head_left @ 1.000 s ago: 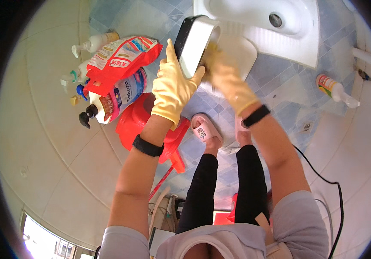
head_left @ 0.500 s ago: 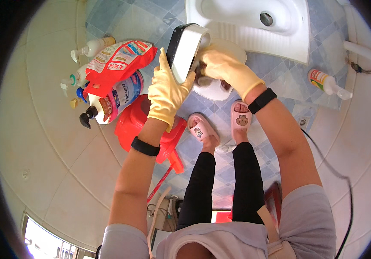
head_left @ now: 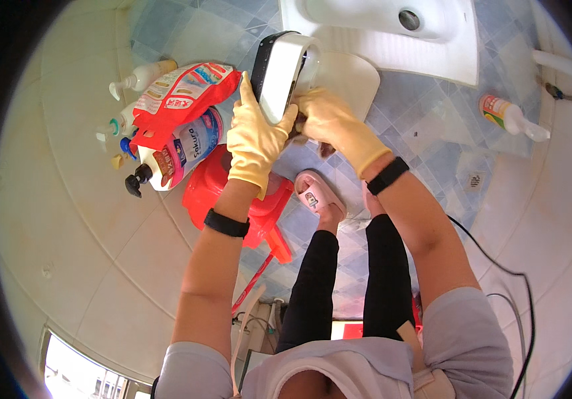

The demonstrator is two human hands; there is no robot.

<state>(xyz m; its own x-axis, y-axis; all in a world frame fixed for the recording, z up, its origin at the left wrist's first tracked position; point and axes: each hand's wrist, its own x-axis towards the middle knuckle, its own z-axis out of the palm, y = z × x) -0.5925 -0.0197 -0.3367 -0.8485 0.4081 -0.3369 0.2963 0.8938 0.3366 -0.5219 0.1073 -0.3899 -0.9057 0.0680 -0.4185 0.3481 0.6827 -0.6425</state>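
My left hand (head_left: 256,141), in a yellow rubber glove, grips the near end of a white plastic container (head_left: 282,83) with a black side, held tilted above the floor. My right hand (head_left: 331,120), gloved the same way, is closed at the container's right side. A brown and whitish cloth-like bunch (head_left: 326,149) shows under its fingers; its exact kind is not clear. Beyond the right hand, a white rounded panel (head_left: 352,76) lies near the squat toilet, partly covered by the container and hand.
A white squat toilet (head_left: 392,53) is at the far side. On the left stand a red and white bag (head_left: 186,96), a large pump bottle (head_left: 159,166) and smaller pump bottles. A red plastic stool (head_left: 209,193) is below them. A spray bottle (head_left: 502,113) lies right, near a floor drain (head_left: 474,181).
My right hand has moved nearer me and a little left along the container, with the brown bunch. The container has shifted slightly left. More of the white panel shows.
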